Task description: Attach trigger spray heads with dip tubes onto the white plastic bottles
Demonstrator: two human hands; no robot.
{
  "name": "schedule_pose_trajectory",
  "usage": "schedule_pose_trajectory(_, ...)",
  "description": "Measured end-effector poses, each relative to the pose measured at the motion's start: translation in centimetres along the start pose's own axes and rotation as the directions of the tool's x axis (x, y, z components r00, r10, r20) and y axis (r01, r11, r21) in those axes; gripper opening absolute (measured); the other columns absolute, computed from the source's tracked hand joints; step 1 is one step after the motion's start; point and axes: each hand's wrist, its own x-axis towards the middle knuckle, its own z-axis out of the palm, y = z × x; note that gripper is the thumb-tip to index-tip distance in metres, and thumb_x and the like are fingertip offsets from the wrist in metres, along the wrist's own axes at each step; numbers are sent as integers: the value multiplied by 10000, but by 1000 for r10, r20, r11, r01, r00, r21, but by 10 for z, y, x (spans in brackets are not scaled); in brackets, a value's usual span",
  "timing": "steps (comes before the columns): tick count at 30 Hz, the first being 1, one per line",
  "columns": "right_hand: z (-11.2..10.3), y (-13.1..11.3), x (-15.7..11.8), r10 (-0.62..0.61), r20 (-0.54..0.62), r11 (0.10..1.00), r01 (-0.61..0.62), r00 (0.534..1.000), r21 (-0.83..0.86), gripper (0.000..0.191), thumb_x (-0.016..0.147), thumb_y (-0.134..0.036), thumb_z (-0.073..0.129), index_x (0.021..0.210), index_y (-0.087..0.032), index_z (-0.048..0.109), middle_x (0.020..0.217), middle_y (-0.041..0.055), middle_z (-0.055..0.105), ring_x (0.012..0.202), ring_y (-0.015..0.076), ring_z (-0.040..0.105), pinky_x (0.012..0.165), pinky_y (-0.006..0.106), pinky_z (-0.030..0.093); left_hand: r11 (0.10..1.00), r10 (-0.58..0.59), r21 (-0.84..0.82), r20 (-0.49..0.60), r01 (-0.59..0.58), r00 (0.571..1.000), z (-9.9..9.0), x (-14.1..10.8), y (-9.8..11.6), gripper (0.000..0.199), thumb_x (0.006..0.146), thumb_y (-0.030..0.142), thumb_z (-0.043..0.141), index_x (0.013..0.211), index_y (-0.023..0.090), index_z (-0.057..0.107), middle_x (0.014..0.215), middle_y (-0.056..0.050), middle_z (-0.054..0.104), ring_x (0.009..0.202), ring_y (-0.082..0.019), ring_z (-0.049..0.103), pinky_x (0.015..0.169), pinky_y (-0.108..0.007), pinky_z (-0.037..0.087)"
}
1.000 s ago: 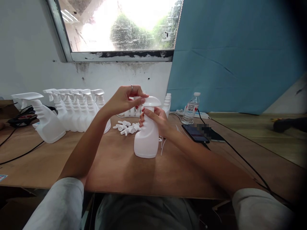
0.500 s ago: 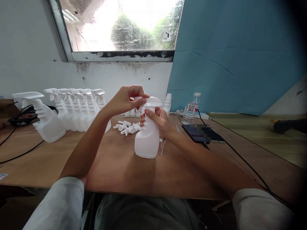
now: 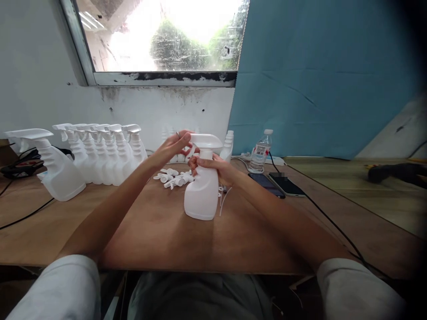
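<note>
A white plastic spray bottle [image 3: 202, 195] stands upright on the wooden table before me, its trigger spray head [image 3: 208, 141] on top. My right hand [image 3: 213, 166] is closed around the bottle's neck. At the nozzle end of the spray head is my left hand [image 3: 178, 144], its fingers closed on that front end; the fingertips are partly hidden. Several loose white trigger parts [image 3: 176, 178] lie in a small pile behind the bottle. Thin white tubes [image 3: 224, 200] rest to its right.
Several finished-looking spray bottles [image 3: 106, 155] stand in a row at left, with one spray bottle [image 3: 60, 171] nearer. A water bottle [image 3: 261, 153], two phones [image 3: 287, 184] and black cables lie at right. More white bottles [image 3: 227, 146] stand behind my hands.
My left hand has moved from above the spray head down to its nozzle end. The head now points left with its trigger showing. My right hand still grips the neck; the view has shifted slightly.
</note>
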Motion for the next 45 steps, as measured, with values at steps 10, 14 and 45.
schedule_pose_trajectory(10, 6, -8, -4, 22, 10, 992, -20, 1000, -127, 305, 786, -373, 723, 936, -143, 590, 870, 57, 665, 729, 108, 604, 708, 240, 510, 956, -271, -58, 187, 286, 944, 40, -87, -69, 547, 803, 579, 622, 1169, 178, 555, 1155, -98, 602, 1068, -245, 584, 892, -349, 499)
schedule_pose_trajectory(14, 11, -9, -7, 44, 15, 990, -42, 999, -137, 339, 800, -393, 704, 1008, -157, 577, 917, 71, 678, 735, 120, 623, 722, 265, 525, 952, -305, 74, 192, 296, 933, 45, -90, -66, 562, 758, 486, 707, 1191, 155, 568, 1050, -88, 654, 970, -249, 627, 819, -345, 530)
schedule_pose_trajectory(45, -34, 19, -101, 198, -229, 671, -302, 953, -677, 448, 840, -529, 575, 1052, -151, 688, 890, 74, 706, 667, 150, 665, 700, 296, 513, -199, -365, 485, -843, 851, 395, -146, -253, -5, 622, 749, 801, 368, 800, 198, 512, 721, -63, 628, 661, -257, 582, 528, -228, 342)
